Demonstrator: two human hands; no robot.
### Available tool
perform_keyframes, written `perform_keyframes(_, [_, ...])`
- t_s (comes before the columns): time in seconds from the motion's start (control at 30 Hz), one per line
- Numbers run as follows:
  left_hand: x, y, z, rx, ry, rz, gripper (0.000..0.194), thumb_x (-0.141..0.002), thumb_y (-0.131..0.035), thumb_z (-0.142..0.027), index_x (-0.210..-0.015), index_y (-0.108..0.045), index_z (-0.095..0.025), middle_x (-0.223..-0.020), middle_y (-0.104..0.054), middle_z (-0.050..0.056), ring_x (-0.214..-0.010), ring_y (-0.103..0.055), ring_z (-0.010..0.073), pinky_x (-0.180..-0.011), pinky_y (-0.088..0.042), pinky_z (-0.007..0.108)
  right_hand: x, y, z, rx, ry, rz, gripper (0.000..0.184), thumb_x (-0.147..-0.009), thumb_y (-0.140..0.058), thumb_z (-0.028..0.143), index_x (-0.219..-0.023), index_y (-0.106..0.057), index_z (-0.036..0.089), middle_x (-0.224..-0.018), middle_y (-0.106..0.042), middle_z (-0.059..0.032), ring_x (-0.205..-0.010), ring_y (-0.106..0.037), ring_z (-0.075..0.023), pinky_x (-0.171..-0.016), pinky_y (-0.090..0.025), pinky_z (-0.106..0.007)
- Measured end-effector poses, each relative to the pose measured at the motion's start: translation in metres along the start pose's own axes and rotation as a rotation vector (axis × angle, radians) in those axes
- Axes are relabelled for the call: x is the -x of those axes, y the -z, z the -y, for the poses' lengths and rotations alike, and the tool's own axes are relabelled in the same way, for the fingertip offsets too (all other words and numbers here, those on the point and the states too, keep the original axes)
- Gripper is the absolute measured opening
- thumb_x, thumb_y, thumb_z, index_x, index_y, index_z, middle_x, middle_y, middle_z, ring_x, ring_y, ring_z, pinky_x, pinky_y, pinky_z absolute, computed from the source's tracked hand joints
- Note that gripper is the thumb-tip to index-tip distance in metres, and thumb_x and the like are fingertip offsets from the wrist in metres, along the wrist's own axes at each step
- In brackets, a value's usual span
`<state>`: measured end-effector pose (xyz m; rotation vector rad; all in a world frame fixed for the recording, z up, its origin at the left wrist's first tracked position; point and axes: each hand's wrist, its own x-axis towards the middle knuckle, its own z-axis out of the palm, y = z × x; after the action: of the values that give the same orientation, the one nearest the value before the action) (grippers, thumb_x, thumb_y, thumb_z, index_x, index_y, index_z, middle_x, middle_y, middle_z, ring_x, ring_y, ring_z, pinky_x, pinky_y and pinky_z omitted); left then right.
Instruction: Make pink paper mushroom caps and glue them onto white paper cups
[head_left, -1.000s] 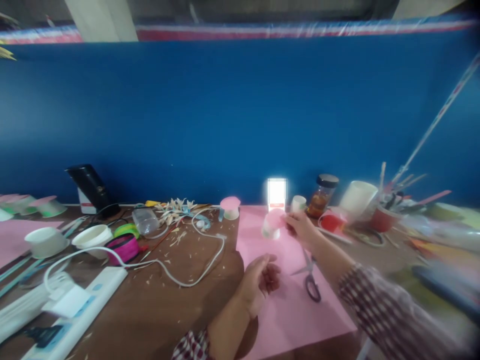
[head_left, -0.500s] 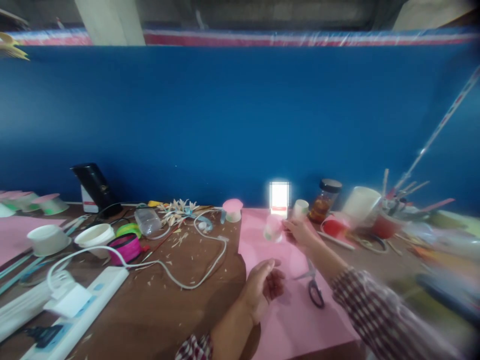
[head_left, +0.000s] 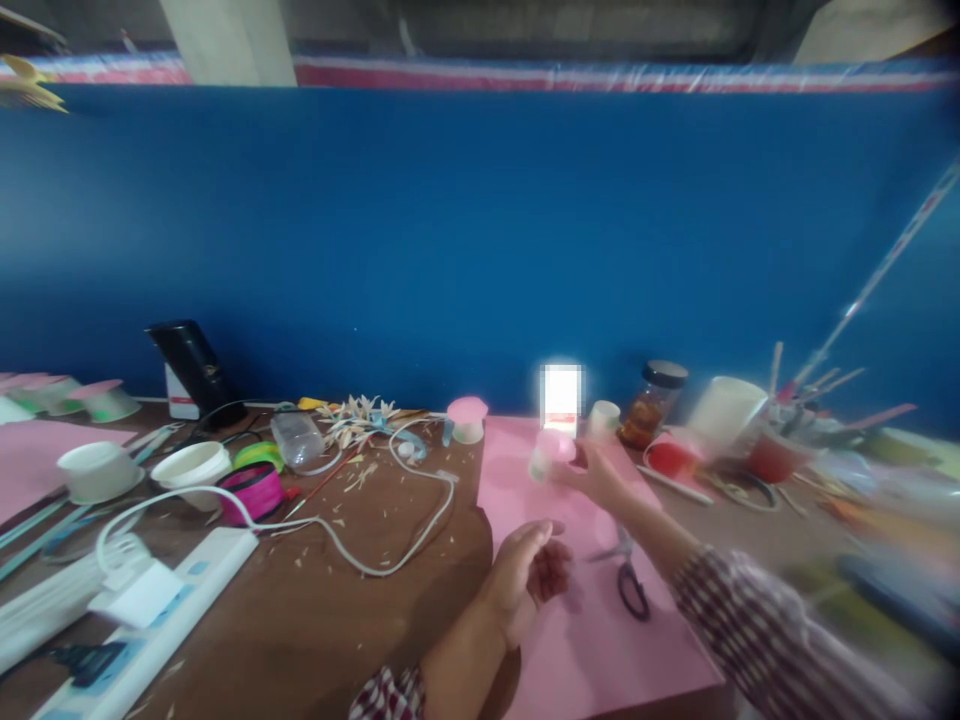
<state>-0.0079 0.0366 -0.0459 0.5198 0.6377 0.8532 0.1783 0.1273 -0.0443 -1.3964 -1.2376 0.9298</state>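
My right hand [head_left: 589,478] reaches over the pink sheet [head_left: 600,650] and its fingers close on the side of a small pale cup with a pink top [head_left: 551,455]; motion blurs the fingertips. A white cup [head_left: 603,419] stands just behind this hand. Lower down, my left hand [head_left: 529,575] hovers with its palm turned right. Its fingers are loosely curled, apart from the thumb, and nothing shows in them. Scissors with dark handles [head_left: 632,590] lie on the sheet beneath my right forearm. Another pink-topped cup [head_left: 467,419] stands left of the sheet.
At left are a white power strip [head_left: 161,620], a looping white cable [head_left: 367,570], white tubs [head_left: 191,470] and a pink tape roll [head_left: 253,493]. A jar [head_left: 652,403] and a red-based container [head_left: 776,455] stand at right. A blue partition [head_left: 480,230] rises behind.
My right hand has shifted left and slightly down, bringing its fingers across the lower side of the pink-topped cup. My left hand stays where it was.
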Motion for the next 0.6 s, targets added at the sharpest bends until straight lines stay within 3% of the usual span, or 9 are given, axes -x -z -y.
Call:
perform_keyframes(0.23, [0.0, 0.001, 0.001, -0.011, -0.01, -0.004, 0.032, -0.077, -0.061, -0.037, -0.097, -0.055, -0.012, -0.068, -0.062, 0.002, -0.054, -0.054, 0.0088, -0.053, -0.041, 0.022, -0.006, -0.021, -0.004, 0.185, 0.075, -0.073, 0.027, -0.089, -0.055, 0.029, -0.112, -0.054, 0.015, -0.105, -0.059, -0.0058, -0.085, -0.06, -0.017, -0.072, -0.052, -0.035])
perform_keyframes(0.43, [-0.003, 0.0, 0.002, -0.021, 0.016, -0.027, 0.037, -0.07, -0.068, -0.041, -0.093, -0.057, -0.014, -0.066, -0.062, 0.001, -0.051, -0.052, 0.0089, -0.053, -0.039, 0.022, -0.012, -0.019, -0.003, 0.251, 0.17, -0.045, 0.071, -0.054, -0.079, 0.029, -0.116, -0.046, 0.018, -0.096, -0.06, -0.0051, -0.084, -0.061, -0.0238, -0.07, -0.053, -0.038])
perform_keyframes(0.6, [-0.005, 0.001, 0.004, -0.023, 0.006, -0.049, 0.041, -0.067, -0.068, -0.044, -0.092, -0.056, -0.013, -0.065, -0.062, 0.001, -0.05, -0.052, 0.0095, -0.053, -0.039, 0.023, -0.025, -0.033, 0.006, 0.313, 0.204, -0.049, 0.07, -0.056, -0.078, 0.03, -0.117, -0.046, 0.019, -0.093, -0.062, -0.0035, -0.076, -0.061, -0.0203, -0.068, -0.051, -0.036])
